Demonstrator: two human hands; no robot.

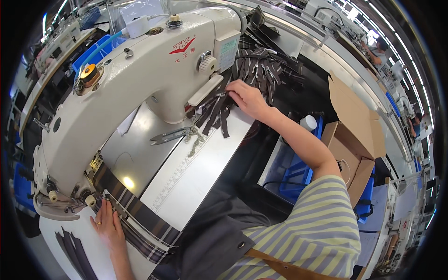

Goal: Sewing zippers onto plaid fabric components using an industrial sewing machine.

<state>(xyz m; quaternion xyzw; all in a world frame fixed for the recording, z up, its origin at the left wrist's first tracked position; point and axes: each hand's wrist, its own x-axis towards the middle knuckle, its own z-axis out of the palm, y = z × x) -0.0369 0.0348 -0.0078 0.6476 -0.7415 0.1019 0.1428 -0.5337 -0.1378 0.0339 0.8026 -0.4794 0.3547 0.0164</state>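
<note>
My right hand [248, 99] reaches to the far side of the sewing machine [140, 60], its fingertips pinched on a dark zipper [219, 95]. Behind that hand lies a heap of similar dark zippers [261, 70], some trailing onto the machine bed. My left hand [110, 226] rests with outstretched fingers on a brown, black and white striped fabric strip [154, 219], close to the needle area. A light-edged zipper tape [135, 226] runs along the strip. The machine's head partly hides the stitching spot.
Thread snips [169, 136] and a tangle of thread [194, 140] lie on the metal bed beside a printed ruler scale [179, 175]. Dark strips [74, 252] lie at the lower left. To the right are a blue bin [296, 177] and an opened cardboard box [352, 154].
</note>
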